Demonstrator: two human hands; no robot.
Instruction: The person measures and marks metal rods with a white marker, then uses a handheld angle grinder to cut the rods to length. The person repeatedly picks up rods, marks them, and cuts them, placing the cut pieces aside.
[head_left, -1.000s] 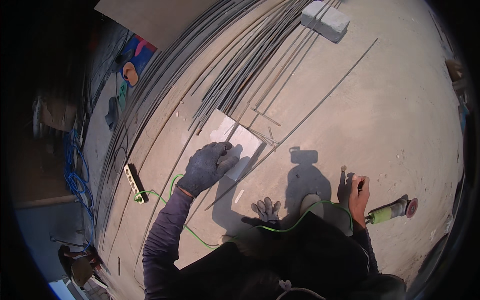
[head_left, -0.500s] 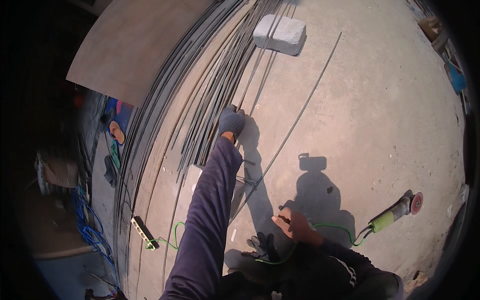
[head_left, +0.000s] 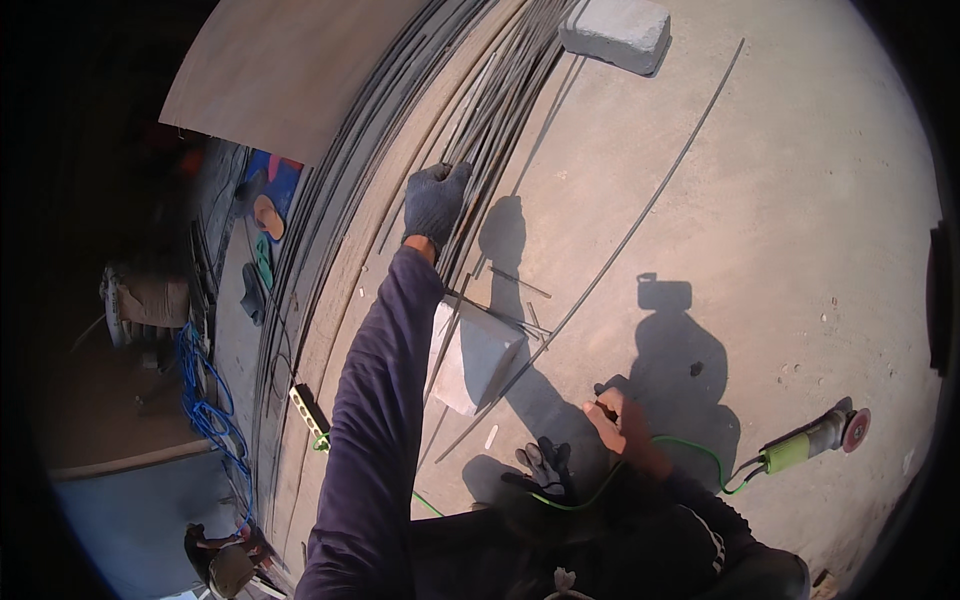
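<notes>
1. The gloved left hand [head_left: 437,206] curls over the steel rods [head_left: 505,130], its covering likely shielding the skin; whether fingers clamp one is hidden
2. The pale near block [head_left: 462,375] and the far block [head_left: 615,38] presumably prop a few rods off the floor [head_left: 780,220]
3. The bare right hand [head_left: 620,428] hovers by the loose glove [head_left: 545,468], fingers curled; I cannot tell if they meet
4. The grinder [head_left: 800,448] lies well apart, perhaps keeping its disc [head_left: 856,430] clear

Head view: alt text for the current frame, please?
A gloved left hand is over a bundle of thin metal rods on a sunlit floor; the bare right hand is low, near a loose glove. A pale block sits by the rods' near ends, and a green-handled angle grinder lies at right.
</notes>
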